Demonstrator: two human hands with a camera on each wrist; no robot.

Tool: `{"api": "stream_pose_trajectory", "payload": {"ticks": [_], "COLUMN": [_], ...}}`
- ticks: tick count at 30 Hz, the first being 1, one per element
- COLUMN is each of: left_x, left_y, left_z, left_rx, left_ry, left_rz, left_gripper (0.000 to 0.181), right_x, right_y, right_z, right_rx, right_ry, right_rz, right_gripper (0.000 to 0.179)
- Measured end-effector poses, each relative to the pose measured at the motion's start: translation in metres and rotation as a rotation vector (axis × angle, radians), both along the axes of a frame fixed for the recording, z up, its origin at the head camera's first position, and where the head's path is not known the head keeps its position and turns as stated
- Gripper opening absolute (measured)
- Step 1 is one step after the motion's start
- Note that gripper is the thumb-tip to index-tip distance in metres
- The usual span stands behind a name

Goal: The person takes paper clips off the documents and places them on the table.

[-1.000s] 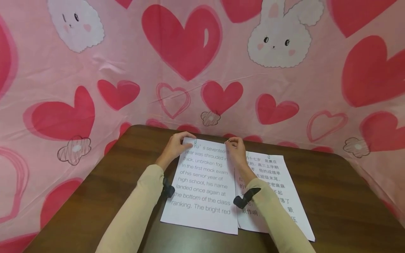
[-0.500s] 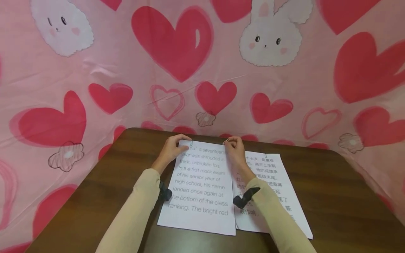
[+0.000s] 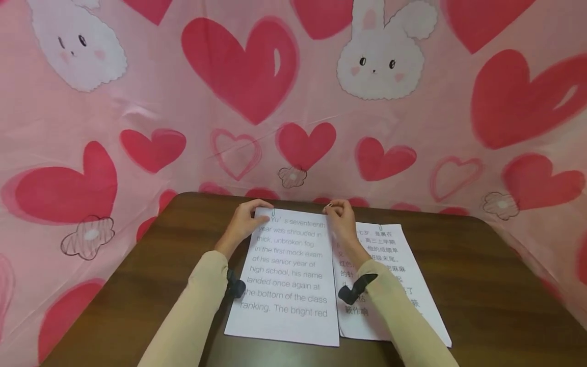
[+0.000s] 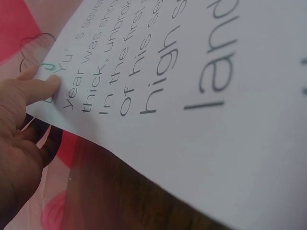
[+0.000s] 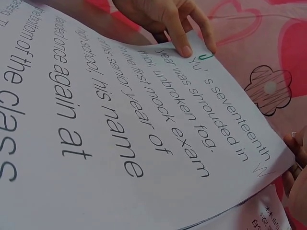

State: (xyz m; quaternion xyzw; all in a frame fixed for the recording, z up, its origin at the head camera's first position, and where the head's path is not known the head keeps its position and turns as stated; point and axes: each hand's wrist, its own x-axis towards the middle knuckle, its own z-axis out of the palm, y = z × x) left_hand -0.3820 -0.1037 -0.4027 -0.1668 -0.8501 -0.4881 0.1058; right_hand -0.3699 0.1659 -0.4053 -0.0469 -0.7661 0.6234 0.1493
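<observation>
A white paper (image 3: 289, 275) printed with large English text lies in front of me, raised at its left edge in the left wrist view. My left hand (image 3: 243, 224) pinches its top left corner, thumb on the printed face and other fingers behind. Close to that thumb, a green paper clip (image 5: 206, 56) sits on the top edge. My right hand (image 3: 343, 224) pinches the top right corner. At its fingertips shows a small pale thing (image 3: 327, 206), too small to tell. Under the right forearm lies a second paper (image 3: 412, 285), printed in Chinese, partly hidden by the arm.
The dark wooden table (image 3: 486, 285) extends to both sides of the papers. Behind it hangs a pink cloth (image 3: 316, 102) with hearts and rabbits. Another clip (image 3: 380, 228) sits on the Chinese paper's top edge.
The head view has shifted slightly, so the backdrop and papers appear further left and lower. Both hands keep their hold on the English paper's top corners.
</observation>
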Motion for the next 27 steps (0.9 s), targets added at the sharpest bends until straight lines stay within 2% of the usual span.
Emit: {"api": "stream_pose_trajectory", "payload": {"ticks": [4,10,18,27], "left_x": [0.001,0.001,0.0,0.002], "left_y": [0.003,-0.001,0.003,0.006], "left_z": [-0.002,0.003,0.001,0.0], "left_rx": [0.008,0.005,0.005,0.006], "left_ry": [0.005,0.004,-0.024,-0.03], "left_rz": [-0.016,0.006,0.007,0.004], "left_gripper": [0.028,0.028,0.028,0.028], "right_x": [0.001,-0.004,0.001,0.002], "right_y": [0.007,0.006,0.011,0.016], "right_z": [-0.002,-0.003,0.001,-0.001], "right_rx": [0.003,-0.001,0.012,-0.008], "right_ry": [-0.007,0.005,-0.025,-0.009], "right_rz": [-0.011,-0.001,-0.021,-0.034], "right_gripper": [0.027,0.026,0.029,0.028]}}
